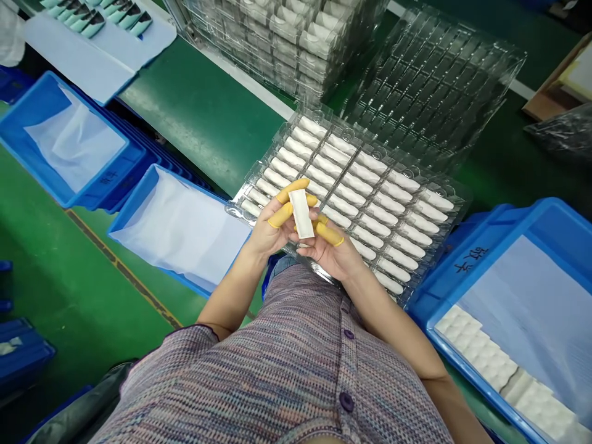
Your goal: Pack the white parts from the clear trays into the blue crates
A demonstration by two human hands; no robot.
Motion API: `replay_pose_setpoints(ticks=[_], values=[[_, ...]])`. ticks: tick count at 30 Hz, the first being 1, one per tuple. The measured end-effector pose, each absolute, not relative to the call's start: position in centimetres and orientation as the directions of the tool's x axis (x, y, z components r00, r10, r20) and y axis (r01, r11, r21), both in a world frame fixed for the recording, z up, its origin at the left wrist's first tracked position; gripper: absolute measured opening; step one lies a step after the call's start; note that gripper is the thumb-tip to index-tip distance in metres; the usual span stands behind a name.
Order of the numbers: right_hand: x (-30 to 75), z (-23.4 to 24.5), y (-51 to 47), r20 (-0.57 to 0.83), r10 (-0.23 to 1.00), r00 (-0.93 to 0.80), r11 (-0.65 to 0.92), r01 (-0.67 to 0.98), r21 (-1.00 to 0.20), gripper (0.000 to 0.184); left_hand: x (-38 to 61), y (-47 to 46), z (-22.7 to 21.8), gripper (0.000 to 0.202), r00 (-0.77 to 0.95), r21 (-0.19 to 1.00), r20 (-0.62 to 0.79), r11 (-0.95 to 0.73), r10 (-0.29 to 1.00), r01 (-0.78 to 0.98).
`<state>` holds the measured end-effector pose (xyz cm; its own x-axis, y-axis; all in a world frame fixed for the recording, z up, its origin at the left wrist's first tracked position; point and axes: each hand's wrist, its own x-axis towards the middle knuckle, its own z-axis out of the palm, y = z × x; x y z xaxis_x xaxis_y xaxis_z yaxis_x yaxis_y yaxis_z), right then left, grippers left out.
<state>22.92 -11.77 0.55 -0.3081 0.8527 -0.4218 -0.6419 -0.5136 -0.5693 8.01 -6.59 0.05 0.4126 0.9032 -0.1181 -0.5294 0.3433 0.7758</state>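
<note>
A small white rectangular piece (302,214) with a thin darker edge is held up between both hands; its exact kind does not show. My left hand (274,223), with yellow finger cots, pinches it from the left side. From the right, my right hand (333,246), also in yellow finger cots, grips its lower end. Just beyond and beneath the hands lies a clear plastic tray (237,209), filled with rows of slim white pieces (365,176). The hands cover part of its near edge.
Tall stacked clear trays of white parts (296,37) stand behind, beside further clear trays (430,80). Blue bins lined with white sheets flank me: two at left (123,219) (55,185), one at right (462,246). Dark and mint-coloured pieces (92,21) lie at far left.
</note>
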Motion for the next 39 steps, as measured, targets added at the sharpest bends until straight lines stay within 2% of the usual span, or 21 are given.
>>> replay_pose_setpoints(ticks=[4,12,15,20,23,25,30,32,34,36,39], values=[[23.3,0.1,-12.1,-0.444,0.808,-0.387,-0.581,-0.648,-0.492,0.039,8.2,-6.9,0.3,0.058,0.413,0.737,-0.139,0.373,0.9,-0.564],[23.3,0.3,-12.7,-0.423,0.811,-0.405,-0.582,-0.632,-0.511,0.042,8.4,-7.4,0.7,0.05,0.425,0.761,-0.182,0.401,0.887,-0.511],[23.2,0.4,-12.8,-0.426,0.844,-0.325,-0.53,-0.623,-0.575,0.047,8.5,-7.5,0.9,0.048,0.437,0.769,-0.189,0.409,0.879,-0.491],[22.7,0.7,-13.0,-0.393,0.917,-0.064,-0.358,-0.561,-0.746,0.05,9.0,-7.9,0.4,0.053,0.35,0.791,-0.151,0.326,0.924,-0.518],[22.4,0.8,-13.2,-0.357,0.934,0.007,-0.297,-0.541,-0.787,0.054,9.4,-8.1,-0.1,0.058,0.308,0.787,-0.144,0.297,0.941,-0.541],[22.5,0.7,-13.3,-0.363,0.932,-0.023,-0.311,-0.566,-0.763,0.053,9.5,-8.1,-0.3,0.058,0.297,0.789,-0.132,0.282,0.946,-0.546],[23.4,0.4,-13.8,-0.421,0.849,-0.319,-0.525,-0.596,-0.608,0.041,9.0,-7.7,-0.5,0.05,0.329,0.789,-0.125,0.295,0.936,-0.539],[23.5,0.4,-14.1,-0.408,0.841,-0.356,-0.541,-0.59,-0.599,0.042,8.8,-7.7,-0.5,0.048,0.333,0.791,-0.124,0.296,0.935,-0.536],[23.2,0.2,-14.3,-0.376,0.881,-0.289,-0.473,-0.569,-0.672,0.046,9.0,-7.9,-0.6,0.044,0.316,0.792,-0.104,0.271,0.943,-0.547],[23.0,-0.2,-14.6,-0.321,0.937,-0.135,-0.346,-0.482,-0.805,0.051,9.4,-8.4,-0.6,0.041,0.3,0.797,-0.086,0.246,0.95,-0.552],[23.2,-1.4,-14.9,-0.2,0.976,0.086,-0.184,-0.168,-0.968,0.046,9.9,-9.0,-0.8,0.043,0.322,0.828,-0.061,0.228,0.945,-0.512]])
